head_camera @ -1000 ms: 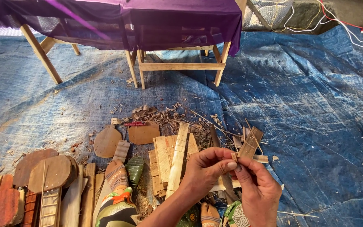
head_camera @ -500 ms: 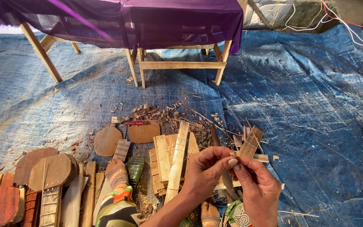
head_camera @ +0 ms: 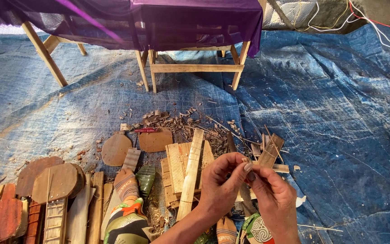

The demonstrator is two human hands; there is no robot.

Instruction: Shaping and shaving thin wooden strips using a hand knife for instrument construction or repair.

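A thin wooden stick (head_camera: 245, 159) is pinched between the fingertips of both hands, held just above a pile of wood pieces near the bottom centre of the view. The left hand (head_camera: 222, 183) curls its fingers around the stick from the left, thumb and forefinger closed on it. The right hand (head_camera: 271, 199) meets it from the right, forefinger and thumb pressed to the same spot, so the two hands touch at the fingertips.

Just beyond the hands a short wooden slat (head_camera: 271, 151) lies tilted. To the left, a long pale wooden strip (head_camera: 191, 174) rests across a stack of flat boards (head_camera: 177, 167). Farther off is a heap of wood shavings and splinters (head_camera: 181, 124). Rounded brown wooden cutouts (head_camera: 50, 180) lie at the far left.

Everything sits on a blue tarpaulin (head_camera: 330, 113) covering the ground. At the far edge stands a wooden table frame (head_camera: 195, 68) draped in purple cloth (head_camera: 159, 22).
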